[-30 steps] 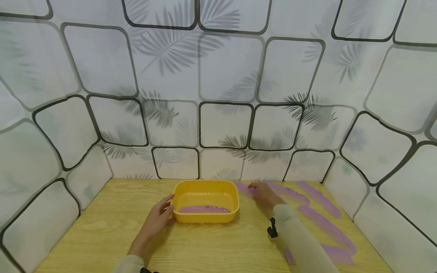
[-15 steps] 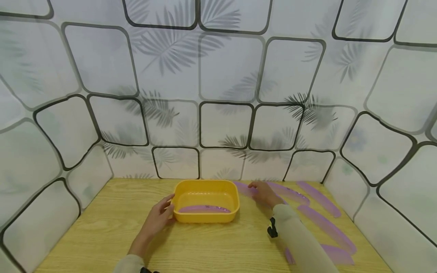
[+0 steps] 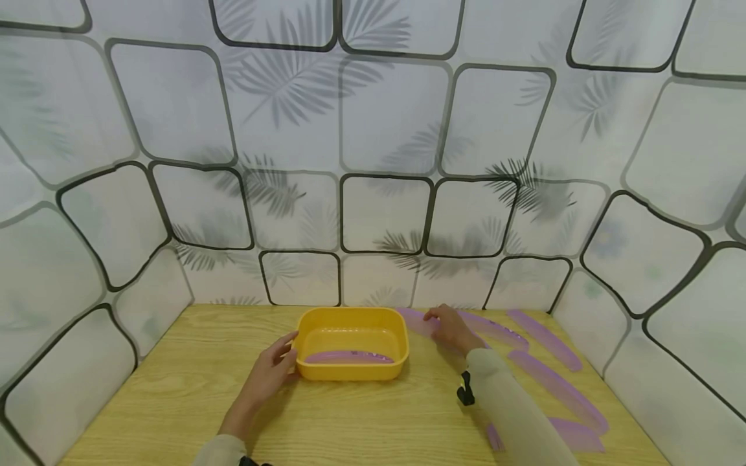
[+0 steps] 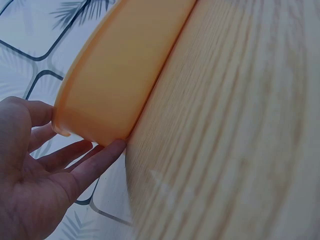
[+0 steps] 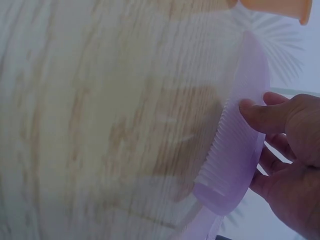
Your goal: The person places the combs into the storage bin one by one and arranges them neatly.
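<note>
In the head view a yellow plastic basin [image 3: 350, 372] stands on the table, with one purple comb [image 3: 344, 356] lying inside. My left hand [image 3: 272, 370] is at the basin's left end. Its fingers reach from the rim down to the base along the outer wall, touching it, as the left wrist view shows. Right of the basin, my right hand [image 3: 451, 330] pinches another purple comb [image 5: 235, 145]. The thumb presses its near face and the other fingers are behind it. The comb's teeth face the table in the right wrist view.
More purple combs lie to the right on the wooden table [image 3: 350, 427]: a flower-trimmed comb [image 3: 501, 332], a comb [image 3: 548, 340] near the edge, a long comb [image 3: 562, 391], and others partly under my right sleeve [image 3: 513, 401]. Patterned cloth walls [image 3: 384, 213] enclose the back and sides.
The comb in my right hand has shifted very slightly to the left, and that hand has risen a touch. My left hand and the basin stay put.
</note>
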Tool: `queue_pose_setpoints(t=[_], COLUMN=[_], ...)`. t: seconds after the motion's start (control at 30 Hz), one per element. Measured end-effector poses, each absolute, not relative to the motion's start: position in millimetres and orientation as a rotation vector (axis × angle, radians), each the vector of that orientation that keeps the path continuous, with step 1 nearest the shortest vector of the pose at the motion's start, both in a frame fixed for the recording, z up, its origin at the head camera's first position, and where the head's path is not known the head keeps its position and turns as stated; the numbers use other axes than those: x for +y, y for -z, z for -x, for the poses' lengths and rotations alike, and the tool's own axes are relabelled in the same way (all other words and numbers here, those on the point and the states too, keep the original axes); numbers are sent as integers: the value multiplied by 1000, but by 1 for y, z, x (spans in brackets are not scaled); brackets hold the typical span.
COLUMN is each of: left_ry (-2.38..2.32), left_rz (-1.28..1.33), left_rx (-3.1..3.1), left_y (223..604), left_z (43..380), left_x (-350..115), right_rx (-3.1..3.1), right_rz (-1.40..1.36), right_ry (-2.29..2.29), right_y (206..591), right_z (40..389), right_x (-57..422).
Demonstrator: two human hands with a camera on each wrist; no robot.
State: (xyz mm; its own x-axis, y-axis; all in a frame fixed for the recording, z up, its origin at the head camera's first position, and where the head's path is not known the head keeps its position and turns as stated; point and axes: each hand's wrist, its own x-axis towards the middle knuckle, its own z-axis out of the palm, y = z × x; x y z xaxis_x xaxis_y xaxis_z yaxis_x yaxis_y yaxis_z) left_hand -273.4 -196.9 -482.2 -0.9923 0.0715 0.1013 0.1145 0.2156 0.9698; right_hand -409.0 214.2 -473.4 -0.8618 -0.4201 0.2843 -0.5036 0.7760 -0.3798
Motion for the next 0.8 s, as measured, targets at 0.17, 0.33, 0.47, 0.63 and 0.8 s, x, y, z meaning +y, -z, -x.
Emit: queue_pose_setpoints(t=[0.17,0.33,0.47,0.63,0.8], left_ry=[1928,1932,1923,1926,1932], left_rz=[191,183,206,199,182], left_rx=[-2428,-2427,-2424,-2420,-2415], left_y=[483,483,484,484,483], left_z=[274,273,273,272,272], left_x=[-197,-197,-198,-198,-197], right_rx=[-2765,-2809,-2840,-2825,-2828], right_rz=[-791,-750,-703,-723,-733], right_ry=[-623,-662,-710,-731,-754], right_y=[469,466,462,455,452], right_z=[409,408,407,405,404], right_x=[215,214,213,213,214])
